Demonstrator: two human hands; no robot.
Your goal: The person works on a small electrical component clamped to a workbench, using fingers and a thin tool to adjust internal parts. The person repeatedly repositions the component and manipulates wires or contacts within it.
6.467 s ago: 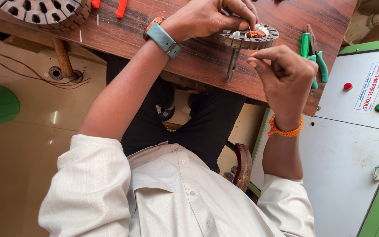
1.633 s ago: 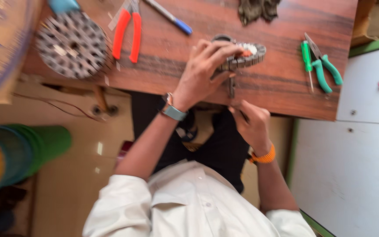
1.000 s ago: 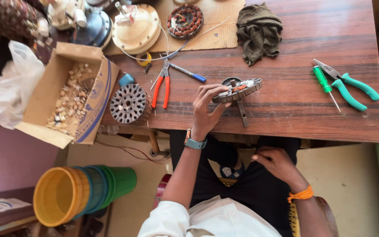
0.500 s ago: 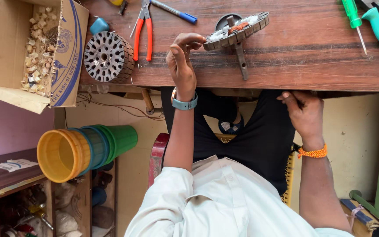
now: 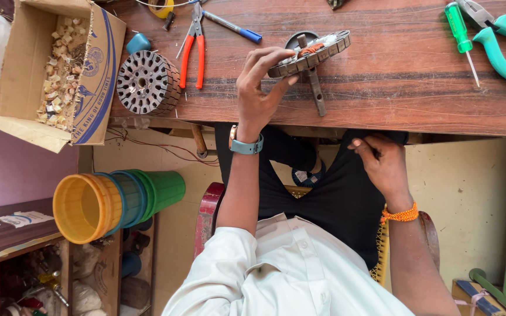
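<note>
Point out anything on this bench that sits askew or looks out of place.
The slotted motor core sits tilted, propped on its shaft, steadied only by the left hand. The right hand is off the wooden bench, at its edge. The cardboard box of scraps overhangs the bench corner.

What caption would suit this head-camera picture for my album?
Seated at a wooden workbench, the left hand grips a round metal motor part while the right hand rests at the lap.
</note>
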